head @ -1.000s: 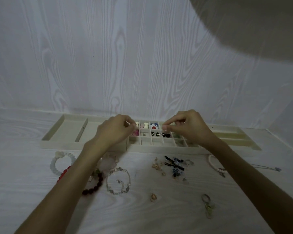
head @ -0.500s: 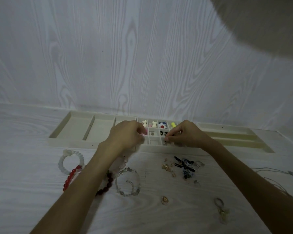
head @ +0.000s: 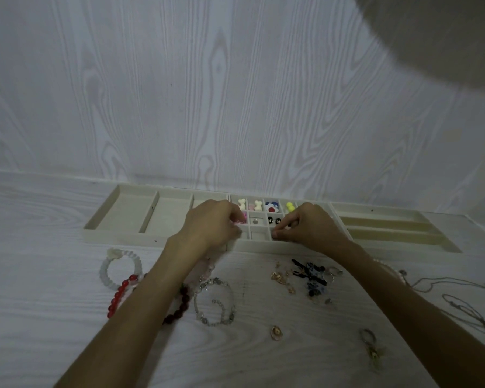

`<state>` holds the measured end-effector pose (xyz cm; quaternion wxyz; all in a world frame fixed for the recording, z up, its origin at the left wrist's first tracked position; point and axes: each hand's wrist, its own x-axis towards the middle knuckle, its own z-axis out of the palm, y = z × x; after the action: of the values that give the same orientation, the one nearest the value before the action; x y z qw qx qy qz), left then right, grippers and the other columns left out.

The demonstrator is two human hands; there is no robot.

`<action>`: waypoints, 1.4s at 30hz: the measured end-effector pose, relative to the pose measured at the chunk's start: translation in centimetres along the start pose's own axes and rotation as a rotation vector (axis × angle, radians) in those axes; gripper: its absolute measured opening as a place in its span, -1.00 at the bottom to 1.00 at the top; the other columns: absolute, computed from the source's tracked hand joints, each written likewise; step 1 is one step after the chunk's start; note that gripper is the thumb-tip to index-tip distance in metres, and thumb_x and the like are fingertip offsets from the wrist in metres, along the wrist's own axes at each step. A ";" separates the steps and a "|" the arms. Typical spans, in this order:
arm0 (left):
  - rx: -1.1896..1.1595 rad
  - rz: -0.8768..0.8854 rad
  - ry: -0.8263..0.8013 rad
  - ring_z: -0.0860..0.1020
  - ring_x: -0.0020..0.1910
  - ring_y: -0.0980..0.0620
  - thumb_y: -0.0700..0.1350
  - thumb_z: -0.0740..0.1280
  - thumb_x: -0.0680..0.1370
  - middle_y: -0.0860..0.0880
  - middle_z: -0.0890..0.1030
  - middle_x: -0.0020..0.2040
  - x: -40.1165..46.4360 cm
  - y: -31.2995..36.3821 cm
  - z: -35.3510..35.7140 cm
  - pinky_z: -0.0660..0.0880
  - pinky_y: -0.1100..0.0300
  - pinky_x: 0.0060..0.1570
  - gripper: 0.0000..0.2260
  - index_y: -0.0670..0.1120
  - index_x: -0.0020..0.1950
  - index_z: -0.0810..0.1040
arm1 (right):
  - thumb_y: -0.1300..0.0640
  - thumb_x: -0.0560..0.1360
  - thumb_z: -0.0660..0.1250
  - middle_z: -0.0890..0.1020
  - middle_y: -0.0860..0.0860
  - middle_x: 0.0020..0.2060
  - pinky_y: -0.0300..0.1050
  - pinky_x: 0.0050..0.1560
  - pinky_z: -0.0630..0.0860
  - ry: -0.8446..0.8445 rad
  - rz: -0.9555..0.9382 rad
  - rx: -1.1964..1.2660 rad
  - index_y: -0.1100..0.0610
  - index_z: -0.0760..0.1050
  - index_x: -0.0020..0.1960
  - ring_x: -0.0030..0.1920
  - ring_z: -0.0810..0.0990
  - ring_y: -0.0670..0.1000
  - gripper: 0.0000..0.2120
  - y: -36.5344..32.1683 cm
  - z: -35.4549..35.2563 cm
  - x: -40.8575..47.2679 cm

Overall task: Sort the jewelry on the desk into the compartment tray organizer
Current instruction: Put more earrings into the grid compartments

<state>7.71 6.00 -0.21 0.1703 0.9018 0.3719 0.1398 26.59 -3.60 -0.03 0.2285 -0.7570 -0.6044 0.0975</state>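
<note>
The cream compartment tray organizer (head: 157, 240) lies along the wall. My left hand (head: 210, 224) hovers over its small middle compartments, fingers curled, pinching a small pink piece (head: 240, 223). My right hand (head: 311, 228) reaches into a front-row compartment with thumb and forefinger pinched together on something too small to make out. Small compartments hold white charms (head: 242, 204), a blue and red flower (head: 271, 207), a yellow charm (head: 289, 207) and black studs (head: 273, 219).
On the desk in front of the tray lie a pale bracelet (head: 107, 271), a red bead bracelet (head: 121, 292), a crystal bracelet (head: 213, 301), a heap of earrings (head: 308, 275), a gold pendant (head: 276, 331), a ring charm (head: 370, 343) and a thin necklace chain (head: 459, 301).
Both hands have dropped from above the back compartments to the front rows of the small compartments, and moved closer to the tray's near edge.
</note>
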 end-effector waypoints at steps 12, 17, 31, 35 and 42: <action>0.009 0.004 -0.033 0.50 0.16 0.05 -0.02 0.38 0.50 0.08 0.58 0.18 0.3 -0.3 0.1 0.37 0.21 -0.05 -0.73 0.09 0.20 0.56 | 0.05 0.56 0.24 0.59 0.10 -0.43 -0.29 -0.48 0.23 -0.112 0.022 -0.074 0.02 0.69 -0.12 -0.56 0.30 -0.12 -0.75 0.5 -1.7 0.0; 0.005 0.003 -0.032 0.51 0.14 0.05 0.01 0.38 0.49 0.07 0.59 0.16 0.3 -0.3 0.1 0.34 0.22 -0.08 -0.73 0.08 0.19 0.56 | -0.10 0.59 0.14 0.63 0.00 -0.35 -0.22 -0.30 0.41 -0.150 0.021 -0.130 -0.04 0.67 -0.09 -0.40 0.50 -0.02 -0.66 0.5 -0.9 -0.1; 0.005 0.009 -0.026 0.52 0.11 0.06 0.02 0.39 0.49 0.07 0.59 0.15 0.4 -0.4 0.3 0.33 0.21 -0.08 -0.72 0.08 0.19 0.57 | -0.09 0.63 -0.03 0.41 -0.11 -0.60 -0.21 -0.09 0.43 -0.115 0.058 -0.025 0.04 0.68 -0.15 -0.48 0.44 -0.21 -0.47 -0.6 -0.9 -0.4; 0.008 0.010 -0.029 0.52 0.12 0.06 0.03 0.39 0.49 0.07 0.59 0.15 0.4 -0.5 0.3 0.34 0.20 -0.08 -0.72 0.08 0.19 0.56 | -0.09 0.64 -0.06 0.39 -0.17 -0.64 -0.18 0.01 0.37 -0.079 0.053 -0.032 0.02 0.69 -0.16 -0.39 0.43 -0.19 -0.43 -1.2 -0.8 -0.7; 0.010 0.008 -0.026 0.51 0.13 0.05 0.02 0.39 0.49 0.07 0.59 0.16 0.3 -0.5 0.4 0.34 0.20 -0.07 -0.72 0.09 0.20 0.56 | -0.08 0.64 -0.08 0.41 -0.16 -0.47 -0.02 0.21 0.36 -0.061 0.062 -0.129 0.01 0.69 -0.11 -0.37 0.37 -0.16 -0.44 -2.0 -0.5 -0.8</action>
<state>7.79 6.48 -0.69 0.1698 0.9058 0.3670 0.1268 24.83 -4.10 1.22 0.1577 -0.7851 -0.5924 0.0885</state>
